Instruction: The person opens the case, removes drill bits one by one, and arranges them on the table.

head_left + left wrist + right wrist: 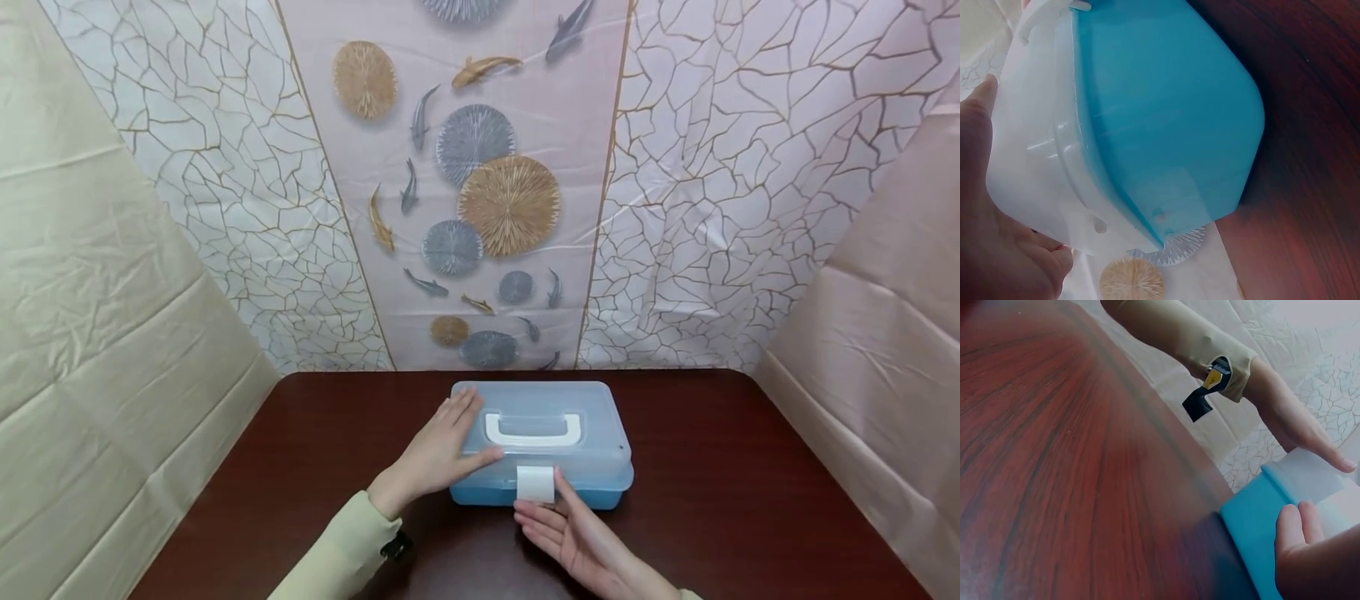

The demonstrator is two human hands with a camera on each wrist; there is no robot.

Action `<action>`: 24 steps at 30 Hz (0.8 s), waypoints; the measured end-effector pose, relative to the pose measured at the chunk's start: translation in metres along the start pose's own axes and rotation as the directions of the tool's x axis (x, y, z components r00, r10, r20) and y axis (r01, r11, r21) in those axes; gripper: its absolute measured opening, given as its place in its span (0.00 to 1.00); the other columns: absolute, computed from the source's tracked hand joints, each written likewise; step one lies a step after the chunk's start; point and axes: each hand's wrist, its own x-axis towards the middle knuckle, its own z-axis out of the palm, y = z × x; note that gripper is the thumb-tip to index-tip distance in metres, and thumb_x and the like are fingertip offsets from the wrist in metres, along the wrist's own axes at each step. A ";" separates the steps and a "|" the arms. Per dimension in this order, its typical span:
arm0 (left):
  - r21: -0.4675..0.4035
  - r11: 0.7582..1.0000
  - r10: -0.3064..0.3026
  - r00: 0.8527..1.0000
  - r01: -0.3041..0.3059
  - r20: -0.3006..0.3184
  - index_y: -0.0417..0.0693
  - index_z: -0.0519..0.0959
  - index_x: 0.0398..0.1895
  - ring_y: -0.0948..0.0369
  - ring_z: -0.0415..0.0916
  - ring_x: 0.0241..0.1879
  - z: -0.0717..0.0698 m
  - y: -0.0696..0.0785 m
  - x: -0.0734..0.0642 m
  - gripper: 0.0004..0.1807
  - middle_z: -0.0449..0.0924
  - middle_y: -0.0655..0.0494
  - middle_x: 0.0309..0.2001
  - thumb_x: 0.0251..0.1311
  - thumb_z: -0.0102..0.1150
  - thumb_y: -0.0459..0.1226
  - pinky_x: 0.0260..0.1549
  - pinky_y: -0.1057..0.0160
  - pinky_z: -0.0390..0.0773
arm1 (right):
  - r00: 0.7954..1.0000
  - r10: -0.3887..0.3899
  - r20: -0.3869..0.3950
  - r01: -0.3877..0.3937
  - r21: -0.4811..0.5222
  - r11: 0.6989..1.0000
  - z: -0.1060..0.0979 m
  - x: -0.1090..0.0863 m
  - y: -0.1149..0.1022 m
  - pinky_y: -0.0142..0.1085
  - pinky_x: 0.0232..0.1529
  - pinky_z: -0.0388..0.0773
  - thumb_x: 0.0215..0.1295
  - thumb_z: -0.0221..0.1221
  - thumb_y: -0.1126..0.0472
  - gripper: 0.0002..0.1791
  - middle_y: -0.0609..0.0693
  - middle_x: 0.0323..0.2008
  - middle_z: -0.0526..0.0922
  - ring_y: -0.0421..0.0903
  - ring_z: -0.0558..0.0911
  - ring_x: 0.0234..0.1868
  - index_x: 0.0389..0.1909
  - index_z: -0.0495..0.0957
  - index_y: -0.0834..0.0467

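Note:
A plastic storage box (585, 497) with a blue base, a translucent lid (525, 400) and a white carry handle (532, 440) stands closed on the table. My left hand (435, 446) rests on the lid's left side, fingers stretched toward the back and thumb across the front part. In the left wrist view, that hand (997, 237) lies along the whitish lid above the blue side wall. At the front, a white latch (536, 483) hangs over the seam. My right hand (573, 542) touches it, thumb at its right edge and extended fingers by its lower edge.
The dark reddish-brown table (705, 500) spreads around the box. Behind it hangs a patterned cloth (480, 333) with fish and round motifs, and beige cloth walls (112, 375) slope up at both sides. A black strap piece (1197, 403) dangles from the left sleeve.

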 end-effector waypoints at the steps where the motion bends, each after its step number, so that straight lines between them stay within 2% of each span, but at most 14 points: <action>1: 0.001 1.000 0.001 1.000 -0.001 0.000 0.42 0.53 0.80 0.54 0.40 0.79 0.000 0.000 0.000 0.54 0.46 0.47 0.80 0.65 0.43 0.72 0.75 0.52 0.46 | 1.000 -0.001 0.005 0.001 0.004 1.000 0.000 0.000 0.000 0.40 0.66 0.69 0.73 0.48 0.31 0.55 0.61 0.59 0.80 0.47 0.81 0.59 0.74 0.41 0.75; 5: -0.002 1.000 0.005 1.000 -0.005 0.007 0.42 0.52 0.80 0.54 0.39 0.79 -0.001 0.000 0.001 0.54 0.44 0.47 0.80 0.65 0.43 0.72 0.74 0.51 0.46 | 1.000 -0.007 0.002 0.007 0.014 1.000 -0.002 -0.001 0.000 0.39 0.66 0.70 0.73 0.48 0.32 0.54 0.60 0.58 0.81 0.48 0.81 0.58 0.75 0.42 0.73; 13: -0.006 1.000 -0.002 0.999 0.002 0.033 0.42 0.50 0.81 0.56 0.37 0.79 0.000 -0.001 0.000 0.59 0.42 0.47 0.81 0.60 0.47 0.74 0.75 0.53 0.42 | 0.999 -0.022 -0.029 0.022 -0.009 1.000 -0.004 -0.001 0.005 0.39 0.62 0.73 0.74 0.49 0.34 0.48 0.57 0.51 0.83 0.46 0.83 0.53 0.69 0.51 0.74; 24: -0.014 1.000 -0.017 0.999 0.017 0.035 0.42 0.49 0.81 0.57 0.36 0.79 0.001 0.001 -0.001 0.62 0.43 0.46 0.81 0.56 0.50 0.76 0.75 0.54 0.42 | 0.996 0.045 0.083 -0.052 0.076 0.996 -0.005 -0.006 -0.013 0.41 0.68 0.67 0.79 0.48 0.44 0.45 0.64 0.62 0.77 0.50 0.79 0.61 0.75 0.43 0.74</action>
